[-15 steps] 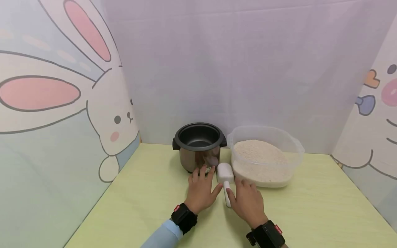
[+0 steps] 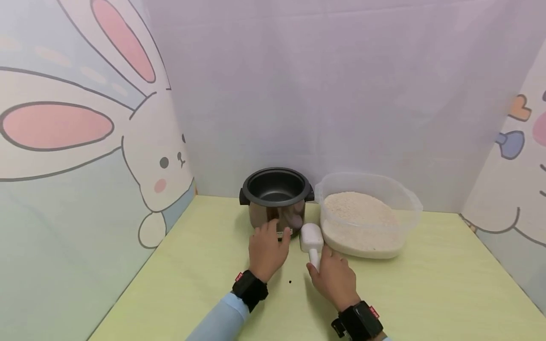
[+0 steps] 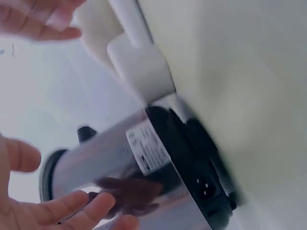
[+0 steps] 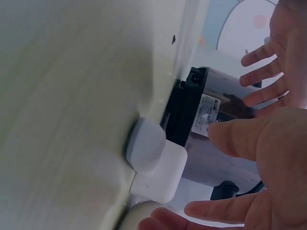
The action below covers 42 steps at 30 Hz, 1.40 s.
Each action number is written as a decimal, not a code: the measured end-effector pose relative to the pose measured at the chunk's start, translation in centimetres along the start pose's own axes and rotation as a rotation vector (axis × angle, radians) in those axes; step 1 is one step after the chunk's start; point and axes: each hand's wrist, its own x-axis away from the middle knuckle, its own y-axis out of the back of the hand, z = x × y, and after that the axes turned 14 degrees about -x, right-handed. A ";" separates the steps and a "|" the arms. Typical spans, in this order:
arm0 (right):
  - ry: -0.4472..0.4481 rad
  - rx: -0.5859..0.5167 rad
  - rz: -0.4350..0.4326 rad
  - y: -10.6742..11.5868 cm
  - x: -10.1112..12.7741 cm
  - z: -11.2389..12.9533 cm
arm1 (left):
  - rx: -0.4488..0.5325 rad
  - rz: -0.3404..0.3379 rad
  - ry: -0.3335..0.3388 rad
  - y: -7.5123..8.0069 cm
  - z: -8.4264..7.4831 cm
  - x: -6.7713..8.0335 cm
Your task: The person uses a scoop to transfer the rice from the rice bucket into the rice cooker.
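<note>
Fingers (image 2: 273, 228) of the left hand (image 2: 266, 251) spread loose against the cooker (image 2: 276, 199) wall, gripping nothing. Right hand (image 2: 334, 277) covers the scoop (image 2: 311, 239) handle, fingers loose, grip unclear. Scoop lies just ahead, between cooker and rice tub (image 2: 367, 215): light, stiff, smooth plastic; best taken by its handle.

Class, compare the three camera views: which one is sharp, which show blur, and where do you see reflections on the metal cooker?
Head view: evenly lit and sharp, soft shadows; the rice cooker mirrors the left hand on its steel wall. Left wrist view: motion-blurred, tilted, the white scoop smeared. Right wrist view: the right hand looms large and soft; the cooker label is unreadable.
</note>
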 end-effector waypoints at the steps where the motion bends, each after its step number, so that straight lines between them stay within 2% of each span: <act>1: -0.005 0.000 0.004 -0.1 -0.1 0.0 | 0.022 -0.004 0.024 0.2 0.2 -0.4; 4: -0.029 -0.009 0.020 -0.4 -0.3 0.1 | 0.075 -0.019 0.070 0.6 0.7 -1.2; 7: -0.055 -0.020 0.041 -0.7 -0.5 0.1 | 0.101 -0.039 0.088 0.9 1.2 -1.8; 13: -0.085 -0.045 0.064 -1.1 -0.8 0.3 | 0.162 -0.075 0.160 0.9 2.3 -2.7; 22: -0.075 -0.046 0.065 -1.8 -1.0 -0.2 | 0.251 0.000 0.451 1.0 4.1 -4.9; 30: -0.042 -0.042 0.082 -2.0 -1.1 0.0 | 0.348 -0.017 0.637 -0.2 6.6 -6.9; 36: -0.048 -0.063 0.089 -2.2 -1.1 0.0 | 0.366 0.008 0.717 -0.7 7.8 -8.1; 42: -0.006 -0.056 0.079 -2.2 -1.1 -0.2 | 0.435 0.050 0.746 -1.0 8.2 -9.5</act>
